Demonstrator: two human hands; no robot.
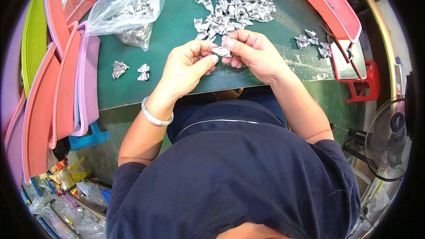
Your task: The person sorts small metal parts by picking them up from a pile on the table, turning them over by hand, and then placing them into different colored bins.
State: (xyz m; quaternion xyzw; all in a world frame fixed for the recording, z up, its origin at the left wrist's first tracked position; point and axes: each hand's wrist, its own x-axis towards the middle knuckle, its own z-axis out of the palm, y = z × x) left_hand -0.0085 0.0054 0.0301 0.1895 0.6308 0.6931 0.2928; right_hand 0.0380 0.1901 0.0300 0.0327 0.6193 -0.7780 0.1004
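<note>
Near the front edge of the green table [177, 17], my left hand [188, 66] and my right hand [254, 55] meet over one small silvery metal casting [222, 52]. Thumbs and fingers of both hands pinch it from either side; its underside is hidden. Just beyond my fingers spreads a heap of similar metal castings [243, 0]. Left of my left hand lie two separate pieces, one casting [119, 69] and another casting [143, 72]. Several more castings [313, 40] rest to the right of my right hand.
A clear plastic bag [128, 9] with castings stands at the back left. Stacked pink, purple and green baskets [64, 79] line the left side. A pink basket [330, 6] sits back right, beside dark-handled tools [349, 59]. Right are a red stool [365, 84] and a fan [389, 139].
</note>
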